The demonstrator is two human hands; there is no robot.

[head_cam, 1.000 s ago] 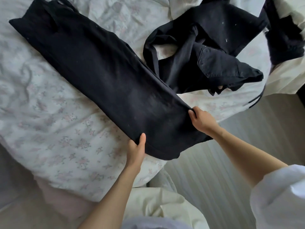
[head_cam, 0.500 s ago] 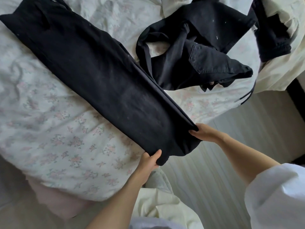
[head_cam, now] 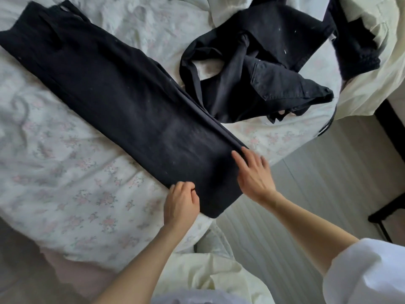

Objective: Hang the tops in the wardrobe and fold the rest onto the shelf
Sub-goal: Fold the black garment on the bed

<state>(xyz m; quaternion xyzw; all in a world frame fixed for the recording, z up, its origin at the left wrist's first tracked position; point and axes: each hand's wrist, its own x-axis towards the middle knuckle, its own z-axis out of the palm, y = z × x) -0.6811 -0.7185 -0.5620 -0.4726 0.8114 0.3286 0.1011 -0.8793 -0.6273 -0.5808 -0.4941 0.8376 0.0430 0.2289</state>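
So the bed [head_cam: 65, 183] is filling most of the frame, with that white sheet with the little pink flowers on it, kinda wrinkled toward the left edge. The black trousers [head_cam: 122, 106] are lying flat on it, folded lengthwise leg over leg, running diagonally from the upper left corner down to just below the centre, where the hem end is hanging a bit over the bed's edge. Upper right of the frame there's a crumpled pile [head_cam: 263, 73] of more black clothes sitting on the bed, right beside the trousers and touching their long edge about halfway along. Something cream coloured, a duvet [head_cam: 372, 69] I think, is bunching up at the far right edge, and the pale floor [head_cam: 317, 183] is showing at lower right.

My right hand [head_cam: 255, 174] is resting flat on the trousers near the hem, fingers straight and spread, pressing down on the right-hand edge and not gripping anything. My left hand [head_cam: 180, 204] is sitting at the left edge of the hem, fingers curled in with the thumb against them, pinching the fabric edge there. White sleeve [head_cam: 368, 273] is poking in at the bottom right corner.
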